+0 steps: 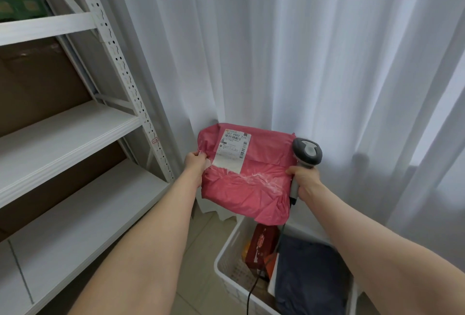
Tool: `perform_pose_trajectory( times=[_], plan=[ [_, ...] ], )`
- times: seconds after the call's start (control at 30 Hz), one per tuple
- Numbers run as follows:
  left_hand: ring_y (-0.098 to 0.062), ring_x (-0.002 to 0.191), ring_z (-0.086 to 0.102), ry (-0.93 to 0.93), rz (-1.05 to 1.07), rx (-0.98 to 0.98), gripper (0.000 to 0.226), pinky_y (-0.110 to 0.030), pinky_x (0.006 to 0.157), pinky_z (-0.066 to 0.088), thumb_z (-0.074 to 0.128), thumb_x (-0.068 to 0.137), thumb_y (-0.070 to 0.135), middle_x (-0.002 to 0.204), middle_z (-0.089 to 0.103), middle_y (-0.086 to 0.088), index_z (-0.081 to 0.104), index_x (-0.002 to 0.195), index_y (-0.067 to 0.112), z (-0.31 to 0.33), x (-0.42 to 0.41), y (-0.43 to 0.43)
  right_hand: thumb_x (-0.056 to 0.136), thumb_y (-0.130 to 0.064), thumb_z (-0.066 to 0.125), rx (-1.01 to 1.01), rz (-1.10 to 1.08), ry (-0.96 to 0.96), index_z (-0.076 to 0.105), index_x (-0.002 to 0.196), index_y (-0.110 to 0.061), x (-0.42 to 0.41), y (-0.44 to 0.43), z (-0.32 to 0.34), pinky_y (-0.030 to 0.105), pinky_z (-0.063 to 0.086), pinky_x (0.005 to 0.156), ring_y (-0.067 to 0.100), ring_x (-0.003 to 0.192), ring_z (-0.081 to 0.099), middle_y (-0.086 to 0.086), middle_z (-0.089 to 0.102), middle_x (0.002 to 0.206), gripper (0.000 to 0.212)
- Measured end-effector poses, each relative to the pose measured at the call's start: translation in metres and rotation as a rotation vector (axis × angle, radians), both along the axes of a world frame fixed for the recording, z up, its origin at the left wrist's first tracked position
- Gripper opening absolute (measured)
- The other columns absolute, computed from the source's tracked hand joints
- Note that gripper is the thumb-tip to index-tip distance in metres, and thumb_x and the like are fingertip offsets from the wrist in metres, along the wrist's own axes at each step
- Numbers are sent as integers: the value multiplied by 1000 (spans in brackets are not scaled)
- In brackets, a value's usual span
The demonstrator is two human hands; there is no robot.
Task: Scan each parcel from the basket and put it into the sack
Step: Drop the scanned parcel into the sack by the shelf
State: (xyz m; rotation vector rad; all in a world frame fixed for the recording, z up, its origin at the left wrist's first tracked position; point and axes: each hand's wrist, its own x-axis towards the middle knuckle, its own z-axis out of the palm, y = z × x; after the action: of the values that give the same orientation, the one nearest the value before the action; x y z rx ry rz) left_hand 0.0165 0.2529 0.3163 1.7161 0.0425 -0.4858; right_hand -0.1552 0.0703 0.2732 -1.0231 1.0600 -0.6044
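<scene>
Pink crinkled plastic parcel (247, 184) is held up before a white curtain (302, 50), white metal shelving (75, 123) to the left, white plastic basket (232, 272) below. Left grip (196, 165) pinches the parcel's left edge. Right grip (305, 178) is wrapped round a grey handheld scanner (307, 151) that overlaps the parcel's right edge.

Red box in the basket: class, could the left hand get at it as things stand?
Probably not: the left hand grips the pink parcel, which hangs over the red box; it must let go first.
</scene>
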Motion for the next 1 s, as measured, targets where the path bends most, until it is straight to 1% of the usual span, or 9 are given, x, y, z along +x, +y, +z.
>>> perform_pose_trajectory(
  times=[0.1,0.17,0.27,0.33,0.4,0.53,0.7,0.8,1.0],
  plan=[
    [-27,85,67,188,-174,-62,54,-37,80,54,60,82,60,93,71,-10,63,108,13,8,-8,-3,72,18,64,-17,-6,-13,54,73,-11,-5,-4,2,51,52,92,29,87,57,12,58,84,30],
    [-31,97,67,202,-293,92,78,-45,91,51,72,57,73,104,71,-10,63,110,17,4,-6,-3,72,19,62,-49,-1,-10,54,71,-10,-8,-5,5,48,51,87,28,85,56,13,58,87,31],
    [-30,98,67,155,-369,255,62,-47,94,50,83,65,41,103,71,-9,63,115,12,0,-6,-2,77,19,59,-89,24,9,51,70,-11,-12,-6,5,36,48,72,22,72,52,8,54,79,32],
    [-27,86,68,178,-351,206,35,-43,88,54,72,82,17,96,71,-11,62,113,4,4,-16,-4,78,17,59,-123,43,50,49,68,-11,-13,-6,6,32,45,67,20,69,50,7,52,75,32],
    [-27,85,67,169,-303,152,28,-37,81,55,64,88,6,100,69,-12,59,115,-1,1,-19,-8,79,14,59,-180,58,123,46,65,-12,-13,-7,6,29,41,60,22,68,47,7,48,70,32],
    [-30,104,64,77,-171,130,30,-37,90,52,61,88,-2,114,65,-12,58,118,-3,-9,-22,-12,80,2,61,-220,69,230,50,69,-11,-17,-4,14,32,42,65,25,66,54,8,55,66,20],
    [-24,73,55,58,-57,137,34,-26,66,48,57,83,-4,84,58,-13,54,116,-1,-19,-20,-15,83,2,62,-94,244,-79,62,83,-4,-15,14,29,25,42,47,16,45,49,9,56,59,6],
    [-32,104,62,103,-4,97,31,-39,93,51,64,81,-4,112,65,-17,58,111,-2,-28,-16,-16,86,-3,63,-82,414,-131,61,90,-2,-9,31,41,24,43,44,16,43,49,9,56,58,5],
    [-31,108,63,185,46,-3,30,-34,89,52,65,83,-7,114,65,-18,60,112,-8,-36,-17,-15,87,-5,62,-89,523,-113,59,91,-1,5,57,52,24,42,44,16,42,48,10,57,57,7]
  ],
)
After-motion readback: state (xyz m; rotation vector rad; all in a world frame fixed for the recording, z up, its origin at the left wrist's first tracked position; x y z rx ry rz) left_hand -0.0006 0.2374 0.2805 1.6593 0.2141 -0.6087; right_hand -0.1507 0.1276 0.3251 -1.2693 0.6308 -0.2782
